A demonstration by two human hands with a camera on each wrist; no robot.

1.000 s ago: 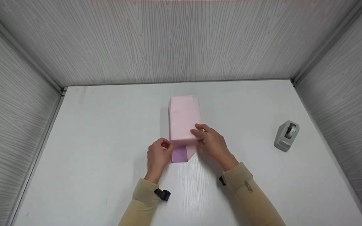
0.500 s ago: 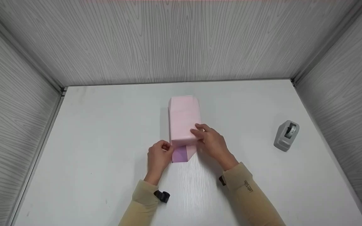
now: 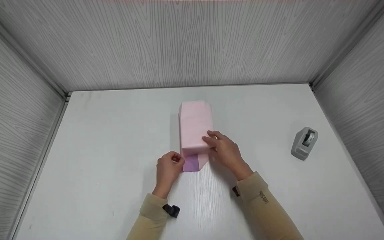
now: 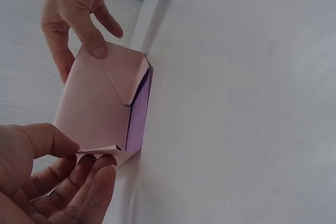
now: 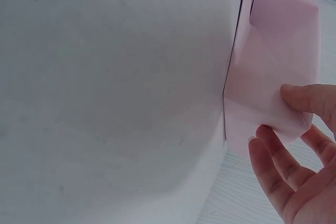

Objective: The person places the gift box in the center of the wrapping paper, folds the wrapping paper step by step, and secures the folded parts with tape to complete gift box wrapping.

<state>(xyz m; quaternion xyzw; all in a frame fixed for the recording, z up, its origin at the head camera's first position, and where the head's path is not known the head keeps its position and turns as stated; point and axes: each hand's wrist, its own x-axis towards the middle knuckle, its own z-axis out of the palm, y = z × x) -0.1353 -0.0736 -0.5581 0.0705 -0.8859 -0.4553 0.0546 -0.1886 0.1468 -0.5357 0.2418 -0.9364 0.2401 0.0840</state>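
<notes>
A box wrapped in pale pink paper lies lengthwise on the white table, its near end partly folded. From that end a flap sticks out toward me, showing its purple inner side. My left hand is at the near left corner; in the left wrist view its thumb and fingers pinch a folded paper edge. My right hand grips the near right corner, thumb on the end face and fingers along the side and top. The folded side of the pink wrapping shows in the right wrist view.
A grey tape dispenser with a roll in it stands at the right of the table. Grey wood-grain panels enclose the table at the back and both sides.
My left hand has slid slightly toward me along the paper edge at the near left corner. The right hand and the box stay in place.
</notes>
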